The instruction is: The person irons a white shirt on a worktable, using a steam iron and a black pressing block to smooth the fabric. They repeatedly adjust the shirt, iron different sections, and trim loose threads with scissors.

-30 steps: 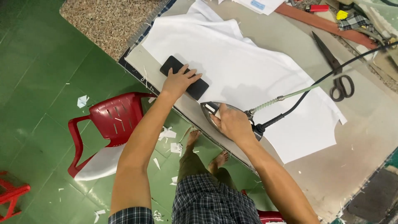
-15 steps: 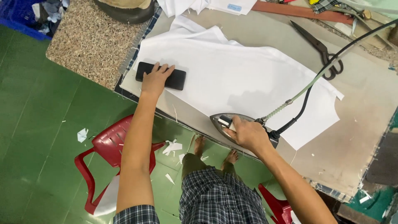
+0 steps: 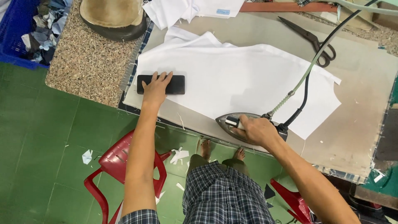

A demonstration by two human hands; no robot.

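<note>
While the right hand (image 3: 256, 130) grips the iron (image 3: 232, 123) at the near edge of the white cloth (image 3: 240, 79), the left hand (image 3: 155, 89) lies flat, fingers open, on a black block (image 3: 176, 84) at the cloth's left end.

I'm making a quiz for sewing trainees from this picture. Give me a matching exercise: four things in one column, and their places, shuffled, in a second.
Things:
1. iron
2. black block
3. scissors
4. red chair

Places:
A. on the green floor, beside the table
B. under the left hand, on the white cloth
C. at the far side of the table, beyond the cloth
D. gripped by the right hand, at the table's near edge

Pairs: 1-D, 2-B, 3-C, 4-A
</note>
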